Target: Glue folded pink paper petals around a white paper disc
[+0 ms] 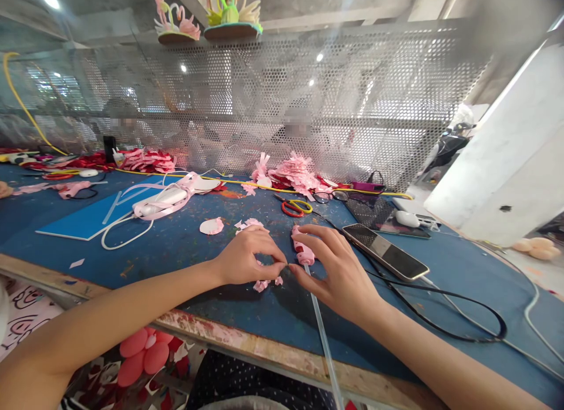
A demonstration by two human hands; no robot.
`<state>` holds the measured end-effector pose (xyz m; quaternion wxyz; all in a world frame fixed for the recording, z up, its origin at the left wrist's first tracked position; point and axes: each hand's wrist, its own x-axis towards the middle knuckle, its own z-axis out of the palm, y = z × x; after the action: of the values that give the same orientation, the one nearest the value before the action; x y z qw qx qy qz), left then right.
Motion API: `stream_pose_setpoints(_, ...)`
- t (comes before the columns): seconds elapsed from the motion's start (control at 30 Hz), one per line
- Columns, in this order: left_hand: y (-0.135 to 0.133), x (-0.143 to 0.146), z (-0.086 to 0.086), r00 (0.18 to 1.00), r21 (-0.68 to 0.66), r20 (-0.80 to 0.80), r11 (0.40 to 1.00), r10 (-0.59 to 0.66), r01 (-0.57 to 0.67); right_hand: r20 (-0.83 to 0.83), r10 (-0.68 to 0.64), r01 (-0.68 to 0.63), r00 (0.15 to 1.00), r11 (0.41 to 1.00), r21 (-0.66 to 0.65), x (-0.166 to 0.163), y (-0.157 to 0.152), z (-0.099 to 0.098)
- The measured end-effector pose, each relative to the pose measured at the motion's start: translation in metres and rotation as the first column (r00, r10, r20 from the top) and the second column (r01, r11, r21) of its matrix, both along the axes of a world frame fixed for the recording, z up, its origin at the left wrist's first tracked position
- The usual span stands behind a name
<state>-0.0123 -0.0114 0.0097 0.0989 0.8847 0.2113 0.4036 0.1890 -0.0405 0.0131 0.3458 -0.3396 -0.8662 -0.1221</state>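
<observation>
My left hand [247, 254] and my right hand [335, 269] meet over the blue worktable [185, 245], fingertips pinched together at a small pink piece. A rolled pink foam bud [303, 252] sits on the end of a clear thin stick [324, 333], with my right hand's fingers curled round it. The stick runs down toward me past the table's front edge. My left hand's fingers are pinched near the bud's base. Small pink foam scraps [263, 284] lie under the hands, and more pink pieces [249, 224] lie just behind them.
A smartphone [384, 251] with a black cable [458, 316] lies to the right. Red-and-yellow scissors [295, 208], a pile of pink foam petals [295, 174], a white glue gun wrapped in pink ribbon [161, 201] and a perforated metal screen [273, 98] stand behind.
</observation>
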Motion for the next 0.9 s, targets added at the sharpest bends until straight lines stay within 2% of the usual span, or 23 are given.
stream_pose_setpoints(0.17, -0.005, -0.004, 0.006, 1.000, -0.137, -0.021, 0.990, 0.022, -0.025, -0.008, -0.034, 0.034, 0.999, 0.999, -0.010, 0.003, 0.005, -0.001)
stream_pose_setpoints(0.3, -0.002, -0.008, 0.004, 0.997, -0.262, 0.081, 0.965, 0.012, 0.009, -0.012, -0.085, 0.084, 0.996, 0.995, -0.049, 0.009, 0.014, -0.001)
stream_pose_setpoints(0.43, 0.011, -0.013, -0.003, 0.978, -0.350, 0.168, 0.935, 0.121, -0.055, -0.006, -0.140, 0.138, 0.990, 0.986, -0.097, 0.016, 0.023, -0.003)
stream_pose_setpoints(0.53, 0.022, -0.018, -0.004, 0.962, -0.363, 0.196, 0.925, 0.191, -0.110, 0.030, -0.179, 0.182, 0.983, 0.973, -0.141, 0.020, 0.030, -0.006)
stream_pose_setpoints(0.77, 0.035, -0.022, 0.001, 0.936, -0.327, 0.233, 0.928, 0.265, -0.181, 0.156, -0.220, 0.255, 0.963, 0.929, -0.266, 0.026, 0.039, -0.012)
stream_pose_setpoints(0.83, 0.041, -0.024, 0.000, 0.908, -0.315, 0.268, 0.920, 0.323, -0.234, 0.176, -0.233, 0.277, 0.956, 0.915, -0.293, 0.027, 0.040, -0.013)
stream_pose_setpoints(0.9, 0.047, -0.029, -0.001, 0.885, -0.305, 0.239, 0.896, 0.400, -0.323, 0.184, -0.260, 0.306, 0.948, 0.901, -0.307, 0.028, 0.041, -0.013)
